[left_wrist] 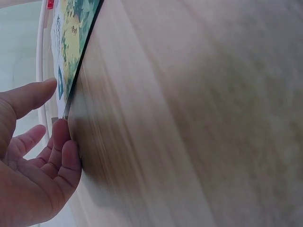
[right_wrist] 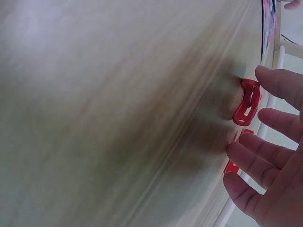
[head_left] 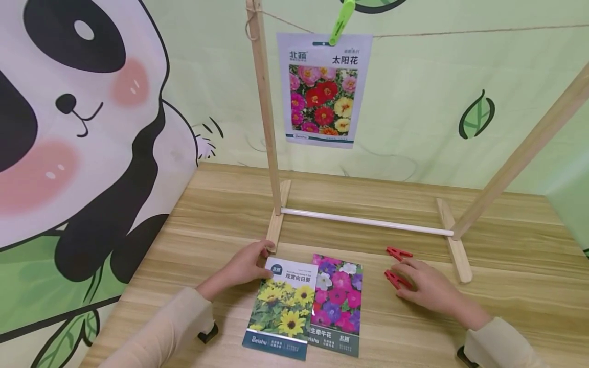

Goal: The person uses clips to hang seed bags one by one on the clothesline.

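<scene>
A seed packet with yellow sunflowers (head_left: 281,312) lies on the table, overlapping the left edge of a packet with pink and purple flowers (head_left: 339,296). My left hand (head_left: 246,263) is at the sunflower packet's upper left corner. In the left wrist view its thumb (left_wrist: 40,94) stands apart from the fingers, which touch the tabletop beside the corner. To the right, my right hand (head_left: 430,286) reaches over two red clips, with loosely bent, spread fingers. The nearer clip (right_wrist: 247,101) lies by the thumb tip; the farther clip (right_wrist: 232,165) is partly hidden behind the fingers.
Behind the packets stands a wooden frame (head_left: 267,112) with a white crossbar (head_left: 368,221). A string (head_left: 428,34) runs across above, and a green clip (head_left: 341,23) holds another flower packet (head_left: 323,92) there. A panda-printed backdrop (head_left: 179,122) borders the table.
</scene>
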A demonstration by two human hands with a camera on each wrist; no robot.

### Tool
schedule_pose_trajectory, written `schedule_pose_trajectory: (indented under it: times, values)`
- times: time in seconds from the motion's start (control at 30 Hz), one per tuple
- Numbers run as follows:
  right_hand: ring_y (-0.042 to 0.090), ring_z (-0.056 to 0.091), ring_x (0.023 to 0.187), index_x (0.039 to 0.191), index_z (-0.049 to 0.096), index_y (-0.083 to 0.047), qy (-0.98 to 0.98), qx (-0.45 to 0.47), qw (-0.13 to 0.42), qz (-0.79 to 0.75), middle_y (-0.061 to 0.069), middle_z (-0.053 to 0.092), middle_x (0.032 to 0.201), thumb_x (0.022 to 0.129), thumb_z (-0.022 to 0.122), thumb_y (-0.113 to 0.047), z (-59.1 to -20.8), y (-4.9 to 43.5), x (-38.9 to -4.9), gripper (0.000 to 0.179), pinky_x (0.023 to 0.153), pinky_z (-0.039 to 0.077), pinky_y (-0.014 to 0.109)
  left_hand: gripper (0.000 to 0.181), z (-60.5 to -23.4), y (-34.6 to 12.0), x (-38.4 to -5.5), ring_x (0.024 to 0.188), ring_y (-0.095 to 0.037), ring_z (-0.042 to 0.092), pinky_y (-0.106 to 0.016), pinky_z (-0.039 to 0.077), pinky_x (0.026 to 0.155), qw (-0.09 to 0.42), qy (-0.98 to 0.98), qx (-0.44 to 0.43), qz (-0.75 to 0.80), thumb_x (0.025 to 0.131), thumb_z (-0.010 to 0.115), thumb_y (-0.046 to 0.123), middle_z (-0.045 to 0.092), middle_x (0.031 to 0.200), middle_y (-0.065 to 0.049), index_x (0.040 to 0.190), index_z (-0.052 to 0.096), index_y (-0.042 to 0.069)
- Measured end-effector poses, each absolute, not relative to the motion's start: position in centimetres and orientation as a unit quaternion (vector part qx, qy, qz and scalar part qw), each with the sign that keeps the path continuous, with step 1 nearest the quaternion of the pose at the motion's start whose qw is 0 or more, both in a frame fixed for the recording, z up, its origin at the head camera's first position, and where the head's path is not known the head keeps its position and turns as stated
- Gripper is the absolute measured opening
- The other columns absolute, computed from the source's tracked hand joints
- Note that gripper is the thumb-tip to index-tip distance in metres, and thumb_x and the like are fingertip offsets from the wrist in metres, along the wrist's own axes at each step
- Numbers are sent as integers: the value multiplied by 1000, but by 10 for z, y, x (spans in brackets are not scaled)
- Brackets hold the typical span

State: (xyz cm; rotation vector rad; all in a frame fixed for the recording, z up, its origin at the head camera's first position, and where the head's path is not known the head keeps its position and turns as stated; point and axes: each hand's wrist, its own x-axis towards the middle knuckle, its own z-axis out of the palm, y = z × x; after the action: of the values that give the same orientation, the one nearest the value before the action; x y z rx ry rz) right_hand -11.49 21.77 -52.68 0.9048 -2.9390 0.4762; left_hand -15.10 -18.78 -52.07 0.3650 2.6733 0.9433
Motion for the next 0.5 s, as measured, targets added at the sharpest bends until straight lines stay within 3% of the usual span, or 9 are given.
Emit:
schedule_pose_trajectory:
  times: [0.2, 0.5]
  values:
    - [22, 59, 94, 106, 61, -11, -944, 294, 14, 149, 7, 60, 108, 72, 72, -27, -528, 219, -115, 39, 76, 49, 39, 53, -520, -186, -150, 86, -16, 50, -29, 42, 74, 137, 927, 147, 315, 68, 76, 11, 55, 100, -6, 115, 52, 8]
    - [19, 59, 90, 103, 62, -12, -943, 296, 27, 147, 5, 60, 103, 71, 73, -27, -531, 219, -115, 37, 74, 49, 37, 48, -517, -183, -148, 80, -14, 45, -27, 39, 70, 143, 934, 130, 300, 67, 76, 11, 52, 96, -5, 110, 55, 12]
